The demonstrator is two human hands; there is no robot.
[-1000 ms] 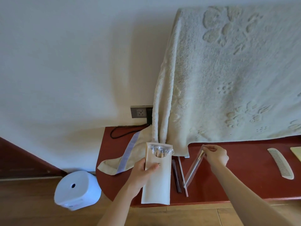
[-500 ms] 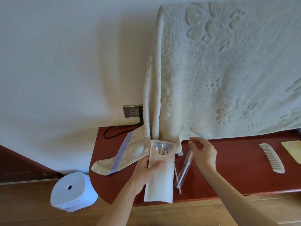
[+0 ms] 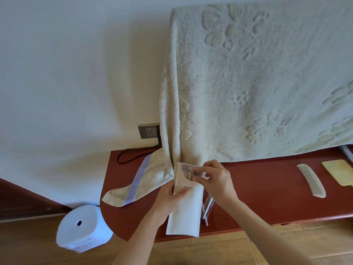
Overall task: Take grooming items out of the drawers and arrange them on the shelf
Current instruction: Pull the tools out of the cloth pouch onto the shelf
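Observation:
A long beige pouch (image 3: pixel 186 215) with a clear window at its top, showing several slim tools inside, is held over the red-brown shelf (image 3: pixel 257 190). My left hand (image 3: pixel 170 201) grips the pouch at its left edge, thumb across the front. My right hand (image 3: pixel 214 178) pinches something at the pouch's open top; what it pinches is hidden by the fingers. A clear sleeve with a metal tool (image 3: pixel 207 205) and a thin stick lie on the shelf just right of the pouch. A cream comb (image 3: pixel 311 179) lies farther right.
A large cream towel (image 3: pixel 257 83) hangs down to the shelf's back edge. A smaller towel with a lilac stripe (image 3: pixel 141 180) lies on the shelf's left end. A yellow card (image 3: pixel 340 174) sits at far right. A white bin (image 3: pixel 82 228) stands on the floor at left. A black cable runs to a wall socket (image 3: pixel 150 131).
My right hand has let go of the clear sleeve, now lying on the shelf, and moved left to the pouch's top. The view has shifted left and closer.

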